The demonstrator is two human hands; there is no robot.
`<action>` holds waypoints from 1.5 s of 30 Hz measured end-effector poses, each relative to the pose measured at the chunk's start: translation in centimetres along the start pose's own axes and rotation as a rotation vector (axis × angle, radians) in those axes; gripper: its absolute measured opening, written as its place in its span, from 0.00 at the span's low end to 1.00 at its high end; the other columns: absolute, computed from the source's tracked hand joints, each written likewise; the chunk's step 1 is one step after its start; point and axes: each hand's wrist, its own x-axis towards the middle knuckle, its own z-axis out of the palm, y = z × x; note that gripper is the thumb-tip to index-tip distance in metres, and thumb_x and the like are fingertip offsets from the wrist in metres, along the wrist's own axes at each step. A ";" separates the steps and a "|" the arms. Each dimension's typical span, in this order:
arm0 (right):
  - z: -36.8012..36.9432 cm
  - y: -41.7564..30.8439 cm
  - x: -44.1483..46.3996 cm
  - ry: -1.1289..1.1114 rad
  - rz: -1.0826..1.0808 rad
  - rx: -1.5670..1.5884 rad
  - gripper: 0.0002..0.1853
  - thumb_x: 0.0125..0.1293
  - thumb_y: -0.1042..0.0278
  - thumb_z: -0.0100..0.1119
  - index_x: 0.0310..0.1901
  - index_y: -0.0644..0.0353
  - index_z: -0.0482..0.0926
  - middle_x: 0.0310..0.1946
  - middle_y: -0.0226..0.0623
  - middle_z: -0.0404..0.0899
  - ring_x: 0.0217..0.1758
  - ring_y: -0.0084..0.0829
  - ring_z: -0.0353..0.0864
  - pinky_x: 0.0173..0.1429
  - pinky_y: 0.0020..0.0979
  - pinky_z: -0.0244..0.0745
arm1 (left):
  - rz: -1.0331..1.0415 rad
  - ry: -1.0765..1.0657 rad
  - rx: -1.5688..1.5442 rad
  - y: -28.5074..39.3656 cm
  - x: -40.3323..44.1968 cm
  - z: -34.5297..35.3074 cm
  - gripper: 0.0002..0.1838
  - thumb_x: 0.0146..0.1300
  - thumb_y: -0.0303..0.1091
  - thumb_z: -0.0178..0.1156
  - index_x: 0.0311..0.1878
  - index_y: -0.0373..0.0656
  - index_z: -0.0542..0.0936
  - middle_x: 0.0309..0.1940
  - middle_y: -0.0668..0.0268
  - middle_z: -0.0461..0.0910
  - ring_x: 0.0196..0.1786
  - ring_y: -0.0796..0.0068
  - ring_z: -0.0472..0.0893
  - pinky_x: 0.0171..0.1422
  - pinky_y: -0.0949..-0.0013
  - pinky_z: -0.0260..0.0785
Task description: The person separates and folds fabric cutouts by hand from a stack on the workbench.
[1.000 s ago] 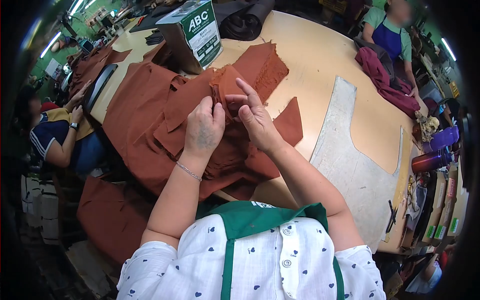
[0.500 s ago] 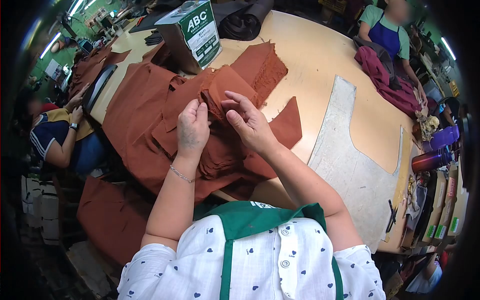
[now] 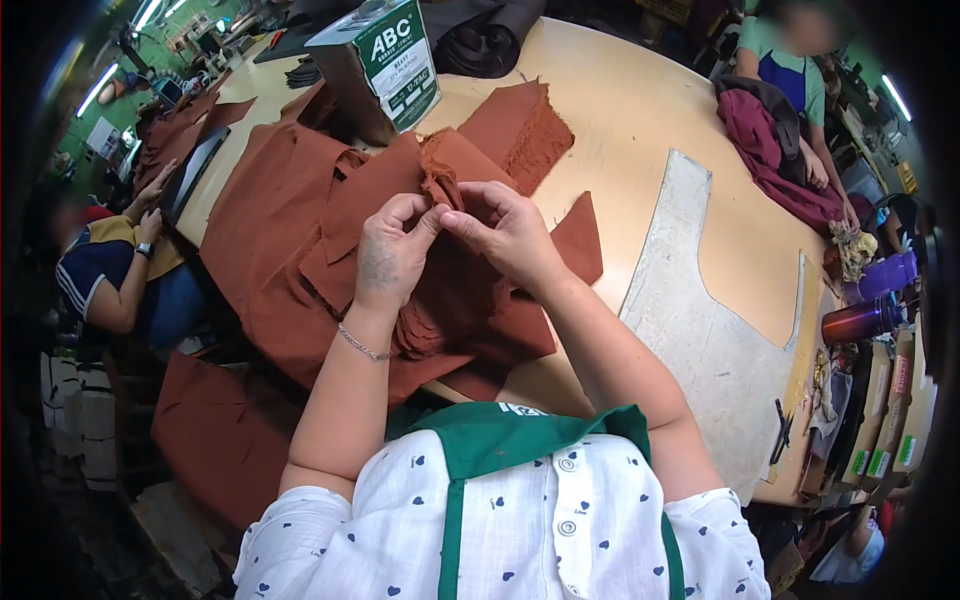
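Rust-brown cut fabric pieces [image 3: 270, 230] lie in a layered heap in front of me, some hanging over the near table edge. My left hand [image 3: 392, 250] pinches the frayed edge of a stack of fabric [image 3: 440, 175] between thumb and fingers. Close against it, my right hand [image 3: 510, 235] also grips that edge, its thumb meeting my left thumb. The gripped edge is raised above the heap. Just beyond lies another thick stack with frayed sides [image 3: 515, 135].
A green-and-white ABC can [image 3: 385, 75] stands behind the heap, near dark rolled material [image 3: 480, 40]. A grey pattern template [image 3: 700, 350] lies to the right. One person [image 3: 115, 260] sits at left; another [image 3: 785, 80] stands at far right by maroon cloth [image 3: 770, 160]. Bottles [image 3: 862, 320] line the right edge.
My right hand has moved left and closed from loosely open onto the fabric edge. My two thumbs now meet there. The person at far right has shifted their arms.
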 end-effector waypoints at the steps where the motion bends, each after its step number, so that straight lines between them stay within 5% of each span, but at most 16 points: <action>1: -0.2 0.0 0.2 -0.031 0.017 0.034 0.16 0.56 0.62 0.62 0.40 0.68 0.77 0.35 0.38 0.76 0.36 0.24 0.77 0.42 0.24 0.72 | -0.036 -0.045 -0.046 0.1 0.0 -0.1 0.09 0.59 0.34 0.59 0.33 0.36 0.77 0.25 0.73 0.75 0.30 0.89 0.70 0.37 0.81 0.65; 6: -1.7 -0.4 1.0 -0.112 0.269 0.235 0.11 0.58 0.65 0.61 0.32 0.68 0.79 0.29 0.33 0.76 0.31 0.20 0.74 0.38 0.22 0.71 | -0.146 -0.175 -0.059 -0.6 0.2 -1.2 0.10 0.61 0.34 0.56 0.37 0.36 0.78 0.32 0.72 0.77 0.36 0.85 0.74 0.45 0.80 0.67; 9: -1.6 -0.2 0.9 -0.097 0.129 -0.035 0.10 0.58 0.67 0.59 0.34 0.68 0.78 0.29 0.32 0.77 0.31 0.20 0.75 0.39 0.23 0.71 | -0.170 -0.237 0.016 -0.9 0.2 -1.5 0.11 0.61 0.35 0.55 0.40 0.36 0.78 0.34 0.70 0.78 0.38 0.83 0.75 0.47 0.80 0.67; 15: -1.8 0.2 0.7 -0.144 0.063 0.067 0.12 0.59 0.67 0.58 0.40 0.67 0.76 0.31 0.33 0.76 0.36 0.21 0.76 0.41 0.24 0.72 | -0.153 -0.208 -0.130 0.0 0.4 -0.4 0.10 0.62 0.32 0.55 0.39 0.34 0.77 0.34 0.69 0.78 0.37 0.82 0.76 0.47 0.77 0.68; 21: -1.6 0.4 0.7 -0.089 -0.149 -0.302 0.10 0.57 0.69 0.57 0.37 0.66 0.77 0.33 0.42 0.76 0.37 0.33 0.78 0.42 0.30 0.72 | -0.166 -0.231 0.019 -0.3 0.5 -0.6 0.08 0.63 0.31 0.53 0.35 0.34 0.77 0.34 0.67 0.78 0.37 0.82 0.75 0.45 0.77 0.68; 27: -1.5 1.8 0.6 0.117 -0.334 -0.703 0.08 0.58 0.70 0.54 0.34 0.66 0.74 0.33 0.44 0.75 0.37 0.39 0.76 0.42 0.31 0.71 | 0.270 -0.167 0.593 1.9 0.1 0.9 0.11 0.63 0.31 0.52 0.27 0.36 0.70 0.25 0.69 0.71 0.30 0.84 0.68 0.35 0.77 0.62; 31: -2.7 0.8 1.1 0.019 -0.096 -0.211 0.12 0.59 0.68 0.55 0.41 0.67 0.75 0.36 0.43 0.75 0.38 0.34 0.76 0.44 0.29 0.71 | 0.148 -0.109 0.427 1.4 0.2 0.5 0.08 0.62 0.29 0.52 0.29 0.34 0.70 0.24 0.65 0.68 0.29 0.75 0.68 0.35 0.73 0.62; 33: -2.7 0.9 1.1 -0.045 -0.053 -0.173 0.14 0.59 0.67 0.57 0.43 0.67 0.75 0.37 0.42 0.75 0.39 0.32 0.77 0.44 0.29 0.71 | 0.089 -0.132 0.360 1.0 0.4 0.4 0.06 0.60 0.27 0.52 0.30 0.34 0.71 0.27 0.58 0.70 0.29 0.64 0.72 0.36 0.68 0.65; 35: -2.6 0.9 1.2 -0.102 0.001 -0.107 0.16 0.57 0.66 0.60 0.44 0.66 0.76 0.37 0.40 0.76 0.39 0.29 0.77 0.44 0.28 0.71 | 0.158 -0.152 0.372 1.0 0.5 0.8 0.06 0.60 0.27 0.52 0.31 0.34 0.71 0.27 0.58 0.70 0.30 0.64 0.72 0.36 0.68 0.65; 45: -1.8 2.0 1.0 -0.038 -0.163 -0.285 0.11 0.59 0.68 0.57 0.41 0.65 0.76 0.31 0.38 0.76 0.36 0.31 0.77 0.41 0.28 0.71 | 0.163 -0.177 0.497 1.2 0.3 0.8 0.06 0.59 0.27 0.51 0.31 0.33 0.71 0.28 0.56 0.70 0.31 0.59 0.72 0.37 0.65 0.65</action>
